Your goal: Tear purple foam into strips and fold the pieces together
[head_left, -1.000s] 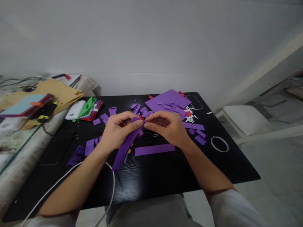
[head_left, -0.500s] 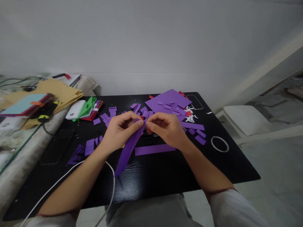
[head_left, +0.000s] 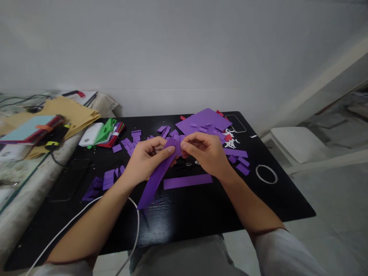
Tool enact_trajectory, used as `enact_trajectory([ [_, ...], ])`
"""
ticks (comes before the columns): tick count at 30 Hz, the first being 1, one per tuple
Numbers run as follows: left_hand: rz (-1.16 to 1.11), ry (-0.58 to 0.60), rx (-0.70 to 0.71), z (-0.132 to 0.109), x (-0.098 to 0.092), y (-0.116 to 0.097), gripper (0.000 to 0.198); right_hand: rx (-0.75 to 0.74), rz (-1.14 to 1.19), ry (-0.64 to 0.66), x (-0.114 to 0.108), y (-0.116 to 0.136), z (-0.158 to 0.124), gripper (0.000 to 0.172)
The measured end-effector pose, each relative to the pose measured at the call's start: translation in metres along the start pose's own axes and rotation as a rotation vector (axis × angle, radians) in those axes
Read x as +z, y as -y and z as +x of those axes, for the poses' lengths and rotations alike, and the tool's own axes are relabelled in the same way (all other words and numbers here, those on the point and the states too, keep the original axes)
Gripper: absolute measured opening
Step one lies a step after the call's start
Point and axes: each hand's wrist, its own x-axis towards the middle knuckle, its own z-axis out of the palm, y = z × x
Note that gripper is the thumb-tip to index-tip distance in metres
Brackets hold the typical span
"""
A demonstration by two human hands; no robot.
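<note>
A long purple paper strip (head_left: 157,177) is pinched near its upper end between the thumb and fingers of my left hand (head_left: 148,156). Its free end slants down toward the table's front. Just to the right of that upper end is my right hand (head_left: 205,153), thumb and forefinger pressed together; whatever they may hold is too small or hidden to make out. Below the hands a second purple strip (head_left: 188,181) lies flat on the black table (head_left: 198,214). Small purple paper pieces (head_left: 129,145) are scattered behind and beside my hands.
A large purple sheet (head_left: 198,120) lies at the back, with white scraps (head_left: 230,143) beside it. On the right is a ring (head_left: 266,174). Folded green paper (head_left: 106,130) sits back left, near a dark phone (head_left: 70,179). A white cable (head_left: 138,226) loops at the front left.
My right fingers have shifted slightly right, away from the strip's upper end. The strip in my left hand has turned, showing more of its flat face and top end.
</note>
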Motion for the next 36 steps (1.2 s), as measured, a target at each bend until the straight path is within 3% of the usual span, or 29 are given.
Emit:
enact_trajectory([
  [17,0.055,-0.066,0.072,0.002,0.0,0.003,0.028,0.039,0.023,-0.002,0.003,0.002,-0.001,0.027],
  [21,0.063,-0.033,0.075,0.002,0.003,0.003,0.028,0.109,0.042,0.062,0.004,0.004,-0.002,0.031],
  [25,0.075,0.001,0.067,0.001,0.005,0.006,0.027,0.074,-0.017,0.029,0.006,0.001,-0.001,0.031],
  [31,0.03,0.084,-0.051,0.001,0.001,0.009,0.031,0.042,-0.034,-0.033,0.003,0.001,0.0,0.032],
  [36,0.038,0.07,-0.053,0.002,0.001,0.009,0.032,0.047,-0.059,-0.031,0.001,0.002,0.001,0.032],
])
